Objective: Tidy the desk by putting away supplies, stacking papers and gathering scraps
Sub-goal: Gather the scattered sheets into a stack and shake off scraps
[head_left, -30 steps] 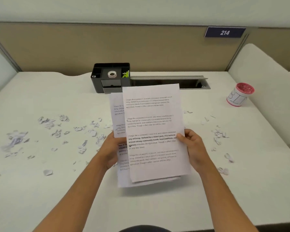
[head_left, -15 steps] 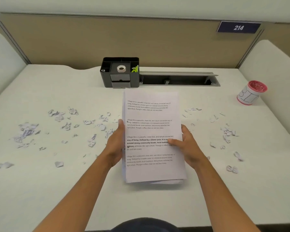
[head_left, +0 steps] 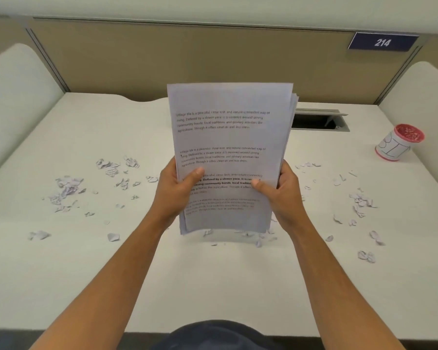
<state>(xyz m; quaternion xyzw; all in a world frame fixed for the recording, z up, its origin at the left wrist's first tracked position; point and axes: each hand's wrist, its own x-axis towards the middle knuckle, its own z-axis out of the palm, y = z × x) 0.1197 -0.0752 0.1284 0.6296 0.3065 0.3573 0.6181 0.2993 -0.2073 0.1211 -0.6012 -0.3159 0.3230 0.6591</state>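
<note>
A stack of printed white papers [head_left: 228,137] stands nearly upright above the middle of the white desk [head_left: 213,279], its lower edge close to the surface. My left hand [head_left: 173,192] grips the stack's left edge, thumb on the front page. My right hand [head_left: 280,192] grips the right edge the same way. Torn paper scraps [head_left: 68,188] lie scattered on the left, more paper scraps [head_left: 360,202] on the right, and a few under the stack. The black desk organizer is hidden behind the papers.
A white cup with a red rim [head_left: 397,142] stands at the far right. An open cable slot [head_left: 319,121] runs along the back edge. Beige partition panels with a "214" sign [head_left: 382,42] close off the back; white dividers flank both sides.
The two offset sheets were squared into one aligned stack, and the stack was then tipped upright and raised, covering the organizer. Both hands shifted their grip onto the side edges.
</note>
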